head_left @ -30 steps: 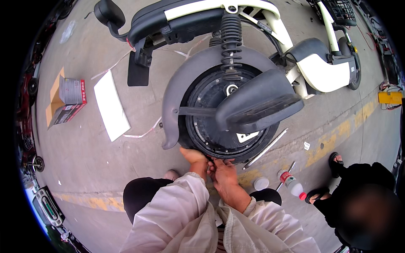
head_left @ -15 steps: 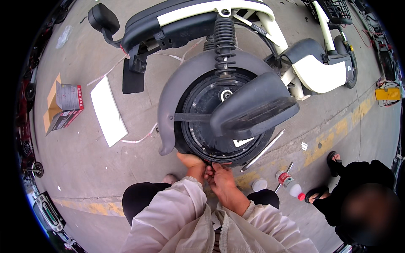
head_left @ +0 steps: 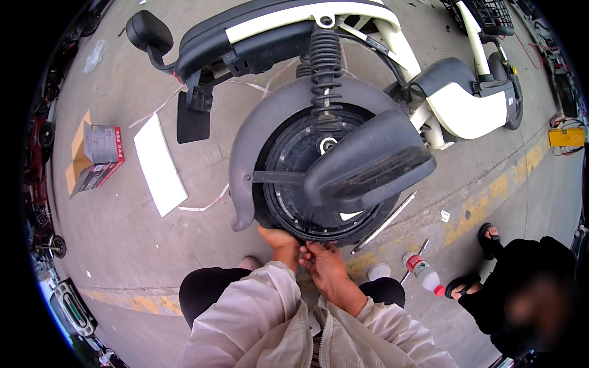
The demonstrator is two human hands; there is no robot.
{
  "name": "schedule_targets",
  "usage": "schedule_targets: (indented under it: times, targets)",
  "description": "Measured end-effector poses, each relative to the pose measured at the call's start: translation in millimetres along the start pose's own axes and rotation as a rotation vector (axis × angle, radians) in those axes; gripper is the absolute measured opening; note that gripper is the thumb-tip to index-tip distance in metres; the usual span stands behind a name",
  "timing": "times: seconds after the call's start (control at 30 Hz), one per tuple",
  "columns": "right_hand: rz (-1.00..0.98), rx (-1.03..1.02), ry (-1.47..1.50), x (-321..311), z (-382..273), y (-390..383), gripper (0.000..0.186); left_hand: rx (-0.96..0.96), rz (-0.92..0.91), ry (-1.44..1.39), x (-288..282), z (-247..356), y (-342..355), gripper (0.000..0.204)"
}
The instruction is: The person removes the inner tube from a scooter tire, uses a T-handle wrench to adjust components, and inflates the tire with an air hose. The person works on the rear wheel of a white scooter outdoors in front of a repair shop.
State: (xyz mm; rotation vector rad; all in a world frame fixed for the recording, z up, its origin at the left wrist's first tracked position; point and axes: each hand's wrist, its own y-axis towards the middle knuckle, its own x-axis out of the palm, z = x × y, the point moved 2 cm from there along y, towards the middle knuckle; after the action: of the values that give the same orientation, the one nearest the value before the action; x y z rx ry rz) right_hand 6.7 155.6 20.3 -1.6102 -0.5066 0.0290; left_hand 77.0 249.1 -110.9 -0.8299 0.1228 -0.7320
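Observation:
The black wheel (head_left: 293, 208) of a cream-and-black electric scooter stands in front of me, partly covered by a grey mudguard (head_left: 244, 159) and a dark plastic cover (head_left: 368, 162). At the wheel's lower left edge is my left hand (head_left: 282, 242), palm side showing, its fingers hidden beneath the tyre. Close beside it, my right hand (head_left: 326, 265) has its fingers curled and pinched together against the tyre's bottom edge. Whatever lies between those fingertips is too small to make out. A black coil-spring shock absorber (head_left: 326, 67) rises above the hub.
To the left are a white panel (head_left: 158, 165) and an opened cardboard box (head_left: 101, 153). Right of the wheel lie a metal rod (head_left: 386, 222), a white round lid (head_left: 379, 272) and a bottle with a red cap (head_left: 423, 273). A person in black (head_left: 527, 288) is at the lower right.
The view has shifted slightly, so the scooter and floor items sit a little lower. Both hands stay at the tyre's bottom edge, with the right fingers moved slightly.

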Motion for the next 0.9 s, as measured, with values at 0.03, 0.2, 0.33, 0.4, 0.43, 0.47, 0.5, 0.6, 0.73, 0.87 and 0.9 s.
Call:
schedule_targets:
  times: [0.03, 0.2, 0.33, 0.4, 0.43, 0.47, 0.5, 0.6, 0.73, 0.87, 0.9]
  targets:
    - [0.003, -0.016, -0.018, 1.5, 0.0, -1.9, 0.005, 0.003, -0.007, -0.018, -1.9, -1.2, 2.2, 0.041]
    - [0.023, -0.072, 0.007, -2.6, 3.4, 1.1, 0.006, -0.061, -0.016, -0.049, 2.1, -1.8, -2.4, 0.043]
    - [0.011, -0.132, 0.001, -4.8, 5.3, 2.7, 0.008, -0.070, 0.016, -0.042, 3.9, -1.7, -5.2, 0.043]
    - [0.005, -0.138, 0.011, -7.0, 8.7, 6.9, 0.009, -0.054, 0.037, -0.012, 3.0, -1.8, -4.9, 0.043]
    - [0.002, -0.141, 0.017, -7.5, 10.8, 8.7, 0.009, -0.061, 0.015, -0.044, 2.5, -1.4, -4.8, 0.043]
    - [0.017, -0.157, 0.007, -7.2, 12.0, 10.0, 0.009, -0.070, -0.011, -0.075, 3.4, -0.8, -4.4, 0.043]
    - [0.033, -0.172, -0.002, -6.3, 13.7, 11.1, 0.010, -0.079, -0.038, -0.107, 4.4, -0.7, -4.6, 0.044]
    - [0.068, -0.238, -0.031, -5.0, 19.4, 11.3, 0.011, -0.056, 0.019, -0.071, 3.5, -1.7, -5.6, 0.044]
    - [0.099, -0.310, -0.055, 3.2, 24.6, 7.6, 0.012, -0.035, -0.014, -0.018, -4.3, -3.8, 4.4, 0.044]
    - [0.033, -0.308, -0.006, 3.9, 31.3, 10.7, 0.012, 0.117, 0.094, 0.253, 0.9, 5.0, -8.1, 0.042]
    - [0.022, -0.305, -0.004, 6.2, 33.3, 11.2, 0.012, 0.186, 0.114, 0.351, -4.4, 4.5, -3.4, 0.042]
